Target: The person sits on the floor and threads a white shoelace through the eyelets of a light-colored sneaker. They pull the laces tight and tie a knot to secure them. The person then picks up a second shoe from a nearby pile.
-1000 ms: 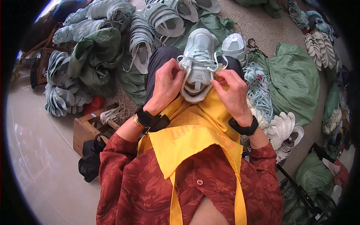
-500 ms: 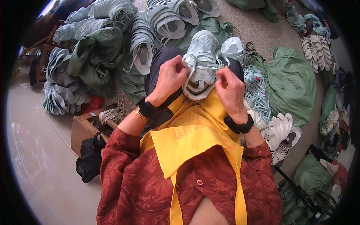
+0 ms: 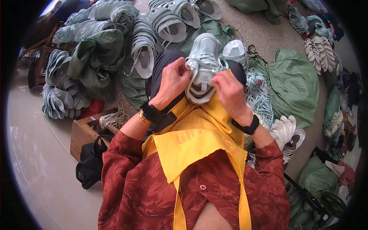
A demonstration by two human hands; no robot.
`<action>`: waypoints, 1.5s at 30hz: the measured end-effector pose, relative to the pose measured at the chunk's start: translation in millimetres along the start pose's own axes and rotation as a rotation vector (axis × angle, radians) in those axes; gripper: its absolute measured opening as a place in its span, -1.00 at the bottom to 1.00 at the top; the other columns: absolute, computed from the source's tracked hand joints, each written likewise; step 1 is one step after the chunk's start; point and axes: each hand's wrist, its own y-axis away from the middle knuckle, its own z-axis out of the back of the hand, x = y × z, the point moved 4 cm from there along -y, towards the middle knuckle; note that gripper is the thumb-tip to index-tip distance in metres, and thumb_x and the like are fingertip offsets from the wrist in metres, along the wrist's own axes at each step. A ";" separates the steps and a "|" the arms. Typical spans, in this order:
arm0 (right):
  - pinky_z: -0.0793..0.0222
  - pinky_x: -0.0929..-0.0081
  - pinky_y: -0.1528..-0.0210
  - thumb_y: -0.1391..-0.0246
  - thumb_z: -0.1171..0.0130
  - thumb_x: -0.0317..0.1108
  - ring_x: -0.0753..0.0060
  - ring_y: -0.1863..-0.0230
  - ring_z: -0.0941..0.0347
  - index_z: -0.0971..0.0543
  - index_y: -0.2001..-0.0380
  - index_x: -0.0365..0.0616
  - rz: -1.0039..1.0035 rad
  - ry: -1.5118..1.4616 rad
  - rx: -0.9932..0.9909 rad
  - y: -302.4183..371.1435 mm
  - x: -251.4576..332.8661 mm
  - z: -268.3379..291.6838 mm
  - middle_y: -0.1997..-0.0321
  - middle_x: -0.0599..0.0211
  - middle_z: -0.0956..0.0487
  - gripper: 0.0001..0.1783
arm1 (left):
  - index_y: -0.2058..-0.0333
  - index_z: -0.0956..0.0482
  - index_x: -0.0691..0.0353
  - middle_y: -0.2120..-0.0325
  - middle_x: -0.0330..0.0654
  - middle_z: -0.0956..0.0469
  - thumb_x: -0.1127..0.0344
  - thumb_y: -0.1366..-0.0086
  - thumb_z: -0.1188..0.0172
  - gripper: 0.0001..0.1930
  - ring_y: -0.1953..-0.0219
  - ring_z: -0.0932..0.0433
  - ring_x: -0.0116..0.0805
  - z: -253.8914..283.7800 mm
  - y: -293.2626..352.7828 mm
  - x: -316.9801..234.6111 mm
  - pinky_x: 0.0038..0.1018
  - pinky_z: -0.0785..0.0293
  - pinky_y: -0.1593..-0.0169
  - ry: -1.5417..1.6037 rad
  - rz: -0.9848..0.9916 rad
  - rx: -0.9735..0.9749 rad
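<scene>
A pale mint sneaker (image 3: 206, 48) rests on my lap over the yellow apron (image 3: 188, 143), toe pointing away from me. White shoelace (image 3: 194, 63) runs in loose crossings over its tongue. On the shoe's left side, my left hand (image 3: 174, 78) pinches the lace between thumb and fingertips. My right hand (image 3: 232, 92) is at the right of the tongue, fingers drawn together against the shoe's edge and slightly blurred. What lies between the right fingertips is hidden.
Stacked pale shoe uppers (image 3: 143, 46) lie ahead and left, around green sacks (image 3: 97, 57). A wooden box (image 3: 86, 134) with a bundle of cord stands left, a black bag (image 3: 90, 163) beside it. To my right are pale blue laces (image 3: 257, 86), a green sack (image 3: 293, 88) and white shoe pieces (image 3: 283, 130).
My right hand has moved left and inward, from beside the shoe's right edge to the tongue. My left hand keeps its pinch on the lace at nearly the same place.
</scene>
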 end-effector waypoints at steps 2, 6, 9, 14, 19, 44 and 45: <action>-0.48 0.21 0.24 -0.11 -0.22 -0.51 0.06 0.24 -0.55 -0.50 0.29 -0.19 0.018 -0.219 0.050 5.0 18.5 -7.0 0.32 0.18 -0.51 -0.88 | 0.39 -0.47 0.36 0.60 -0.03 -0.50 0.39 -0.17 -0.29 -0.81 0.55 -0.48 -0.24 -0.2 -0.8 0.8 -0.34 -0.42 0.38 0.007 0.009 0.005; -0.47 0.20 0.23 -0.12 -0.25 -0.53 -0.01 0.25 -0.56 -0.50 0.27 -0.24 -0.093 -0.440 0.104 1.2 36.6 -9.2 0.32 0.09 -0.53 -0.86 | 0.38 -0.48 0.36 0.59 -0.03 -0.51 0.38 -0.17 -0.30 -0.81 0.54 -0.49 -0.24 -2.7 -2.1 18.1 -0.34 -0.42 0.37 0.043 0.027 0.023; -0.46 0.18 0.22 -0.10 -0.24 -0.55 -0.06 0.25 -0.55 -0.54 0.25 -0.24 -0.281 -0.356 0.009 -8.9 11.4 -10.3 0.28 0.08 -0.55 -0.86 | 0.36 -0.49 0.35 0.58 -0.14 -0.51 0.40 -0.22 -0.28 -0.84 0.50 -0.48 -0.38 -4.5 -2.8 26.6 -0.42 -0.43 0.37 0.096 0.022 0.046; -0.46 0.15 0.23 -0.11 -0.27 -0.46 -0.05 0.25 -0.56 -0.60 0.28 -0.22 -0.299 -0.233 0.028 -17.8 0.3 -24.5 0.28 0.10 -0.55 -0.89 | 0.33 -0.50 0.39 0.55 0.03 -0.56 0.37 -0.20 -0.22 -0.82 0.49 -0.57 -0.17 -4.2 -3.4 27.9 -0.31 -0.46 0.33 0.144 0.064 0.050; -0.46 0.12 0.25 -0.10 -0.28 -0.41 -0.04 0.29 -0.57 -0.62 0.31 -0.19 -0.295 -0.116 0.080 -25.8 -1.4 -39.1 0.29 0.11 -0.55 -0.89 | 0.34 -0.51 0.42 0.53 0.10 -0.57 0.37 -0.20 -0.21 -0.81 0.46 -0.60 -0.06 2.6 -6.5 6.2 -0.27 -0.48 0.31 -0.017 0.045 0.106; -0.28 0.40 0.52 -0.02 -0.31 -0.53 0.35 0.59 -0.40 -0.55 0.46 -0.23 -0.348 -0.385 0.216 47.5 11.4 10.2 0.51 0.30 -0.48 -0.89 | 0.23 -0.39 0.34 0.50 -0.12 -0.50 0.51 -0.35 -0.09 -0.93 0.45 -0.49 -0.36 3.8 8.4 9.9 -0.42 -0.45 0.31 0.225 0.003 -0.006; -0.29 0.38 0.51 -0.03 -0.31 -0.53 0.32 0.58 -0.42 -0.55 0.44 -0.23 -0.259 -0.353 0.224 50.5 13.6 4.0 0.50 0.29 -0.48 -0.90 | 0.23 -0.39 0.34 0.51 -0.12 -0.49 0.50 -0.35 -0.09 -0.93 0.46 -0.48 -0.37 3.1 9.7 8.9 -0.43 -0.44 0.31 0.220 -0.001 0.000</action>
